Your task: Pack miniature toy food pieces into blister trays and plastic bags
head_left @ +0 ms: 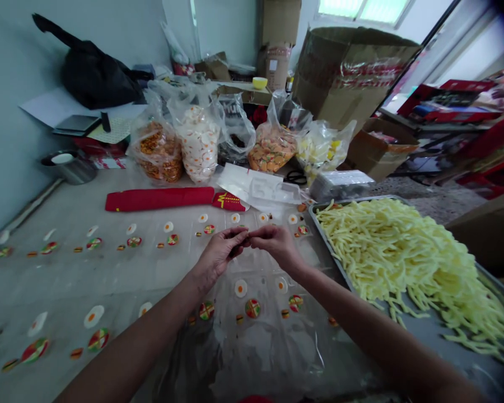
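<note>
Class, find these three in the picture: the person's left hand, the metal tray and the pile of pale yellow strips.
Left hand (222,249): head view, middle of the hand.
Metal tray (429,329): head view, bare bottom.
Pile of pale yellow strips (397,243): head view, its middle.

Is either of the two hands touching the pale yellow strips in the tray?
No, the left hand and the right hand meet at their fingertips, to the left of the tray with the strips.
</note>
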Motion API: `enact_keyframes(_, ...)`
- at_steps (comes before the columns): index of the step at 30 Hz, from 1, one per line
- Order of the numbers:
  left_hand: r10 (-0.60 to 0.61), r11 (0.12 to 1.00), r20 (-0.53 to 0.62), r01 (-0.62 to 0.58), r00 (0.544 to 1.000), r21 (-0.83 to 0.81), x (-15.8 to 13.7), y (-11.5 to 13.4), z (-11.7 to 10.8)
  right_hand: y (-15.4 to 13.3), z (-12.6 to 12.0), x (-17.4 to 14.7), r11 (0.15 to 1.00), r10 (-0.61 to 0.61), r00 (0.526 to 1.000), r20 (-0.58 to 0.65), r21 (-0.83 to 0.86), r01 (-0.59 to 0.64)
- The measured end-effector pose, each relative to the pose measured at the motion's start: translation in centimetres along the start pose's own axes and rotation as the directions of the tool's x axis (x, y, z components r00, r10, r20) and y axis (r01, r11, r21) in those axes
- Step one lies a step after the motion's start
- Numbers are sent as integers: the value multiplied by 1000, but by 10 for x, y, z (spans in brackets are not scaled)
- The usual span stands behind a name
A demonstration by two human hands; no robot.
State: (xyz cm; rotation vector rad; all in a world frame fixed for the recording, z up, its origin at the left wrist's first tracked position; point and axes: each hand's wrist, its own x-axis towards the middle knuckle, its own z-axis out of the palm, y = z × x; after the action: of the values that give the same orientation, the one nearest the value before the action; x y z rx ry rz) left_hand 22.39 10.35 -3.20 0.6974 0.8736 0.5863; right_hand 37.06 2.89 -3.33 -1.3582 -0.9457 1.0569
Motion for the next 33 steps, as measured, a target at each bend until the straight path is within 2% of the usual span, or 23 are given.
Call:
enact_keyframes(2, 22, 999, 1, -22, 1000, 24, 3, 3, -4, 0, 4, 11, 997, 43, 999, -21, 61, -42)
enact_keyframes(4, 37, 999, -11, -37, 999, 21, 9, 10, -7, 0, 5, 27, 999, 34, 998, -49, 34, -32)
enact_keyframes(6, 72, 997, -81, -73, 994, -12, 16, 21, -12, 1, 5, 46, 992, -38, 995, -97, -119, 26)
enact_keyframes(9, 118, 990, -196, -130, 974, -49, 25, 40, -22, 6, 1, 75, 904, -110, 989, -95, -424, 59)
enact_keyframes(11, 111, 991, -186, -122, 976, -50, 27, 51, -30, 10, -2, 92, 832, -98, 994, -53, -552, 52)
enact_keyframes(14, 87, 994, -136, -95, 987, -59, 24, 58, -40, 13, -4, 103, 775, -115, 992, -41, -629, 64)
enact_keyframes(15, 85, 993, -125, -94, 989, -69, 22, 59, -43, 12, -3, 101, 781, -126, 991, -42, -620, 73)
enact_keyframes(17, 88, 990, -107, -98, 990, -99, 18, 57, -47, 7, 2, 92, 846, -116, 993, -7, -525, 95)
enact_keyframes(19, 82, 988, -94, -94, 992, -125, 13, 54, -50, 0, 13, 76, 936, -75, 995, 69, -339, 94)
enact_keyframes(21, 75, 986, -88, -87, 993, -142, 6, 50, -53, -4, 29, 60, 990, -38, 989, 143, -127, 57)
enact_keyframes(23, 82, 984, -81, -93, 993, -155, -1, 45, -56, -5, 47, 47, 999, -30, 985, 167, 31, 25)
enact_keyframes(25, 89, 983, -79, -101, 993, -156, -8, 41, -59, -2, 64, 39, 994, -38, 987, 154, 111, 21)
enact_keyframes(28, 120, 980, -103, -134, 987, -146, -17, 36, -63, 2, 87, 35, 992, -54, 993, 102, 121, 42)
enact_keyframes(31, 126, 981, -152, -146, 980, -126, -22, 35, -68, 3, 98, 38, 995, -90, 994, 69, -29, 92)
enact_keyframes(33, 123, 982, -158, -143, 980, -121, -24, 38, -71, 1, 97, 45, 987, -82, 994, 75, -134, 91)
